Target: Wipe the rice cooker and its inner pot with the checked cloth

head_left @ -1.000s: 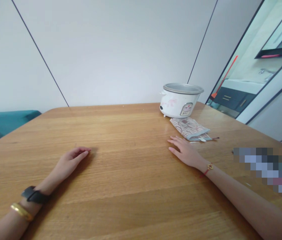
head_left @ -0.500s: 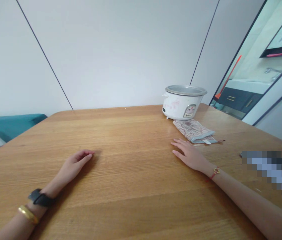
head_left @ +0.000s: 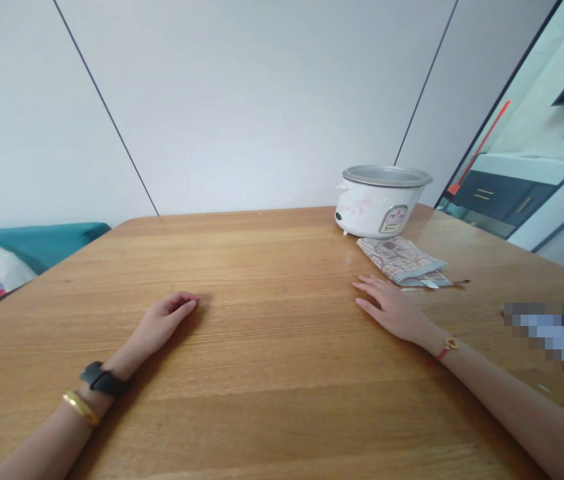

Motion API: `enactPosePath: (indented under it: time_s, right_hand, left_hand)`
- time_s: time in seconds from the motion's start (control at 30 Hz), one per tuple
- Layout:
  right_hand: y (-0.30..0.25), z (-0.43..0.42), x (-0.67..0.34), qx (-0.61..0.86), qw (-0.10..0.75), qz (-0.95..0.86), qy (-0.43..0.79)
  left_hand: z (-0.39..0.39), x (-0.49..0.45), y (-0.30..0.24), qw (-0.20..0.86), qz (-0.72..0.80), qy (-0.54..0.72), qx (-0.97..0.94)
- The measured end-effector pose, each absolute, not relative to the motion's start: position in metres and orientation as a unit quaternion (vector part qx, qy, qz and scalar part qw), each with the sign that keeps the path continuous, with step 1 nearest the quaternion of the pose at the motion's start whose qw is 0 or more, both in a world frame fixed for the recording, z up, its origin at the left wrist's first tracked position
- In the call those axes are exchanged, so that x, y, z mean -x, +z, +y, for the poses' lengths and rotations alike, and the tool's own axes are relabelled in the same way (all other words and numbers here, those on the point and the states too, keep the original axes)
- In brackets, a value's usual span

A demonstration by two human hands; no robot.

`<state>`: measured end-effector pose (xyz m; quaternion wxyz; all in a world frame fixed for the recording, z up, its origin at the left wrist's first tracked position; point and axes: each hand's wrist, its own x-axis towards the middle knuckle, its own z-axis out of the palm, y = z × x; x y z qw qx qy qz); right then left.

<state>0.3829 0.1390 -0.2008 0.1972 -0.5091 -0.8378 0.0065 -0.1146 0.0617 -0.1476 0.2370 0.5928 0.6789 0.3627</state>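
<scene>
My left hand (head_left: 162, 321) rests on the wooden table (head_left: 272, 373), fingers loosely curled and pointing right, holding nothing. A black watch and a gold bangle sit on that wrist. My right hand (head_left: 392, 308) lies flat and open on the table, fingers stretched toward the left. Just beyond its fingertips lies a folded patterned cloth (head_left: 402, 261). Behind the cloth stands a white rice cooker (head_left: 381, 201) with a metal inner pot and no lid.
A white wall rises right behind the table's far edge. A teal seat (head_left: 32, 243) with plastic bags is at the left. At the right is a glass door or mirror with a kitchen counter in it. A blurred object (head_left: 557, 337) lies at the table's right edge.
Both hands stay put on the table. The view has swung slightly left, so everything has shifted right in the picture and bags on the teal seat have come into sight.
</scene>
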Motion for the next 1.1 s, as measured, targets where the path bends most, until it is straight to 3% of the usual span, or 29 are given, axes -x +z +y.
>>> enactPosePath:
  time_s: [1.1]
  right_hand:
    - [-0.198,0.138,-0.381,0.513,0.187,-0.838,0.002]
  left_hand:
    - [0.063,0.123,-0.155,0.247,0.661,0.354,-0.614]
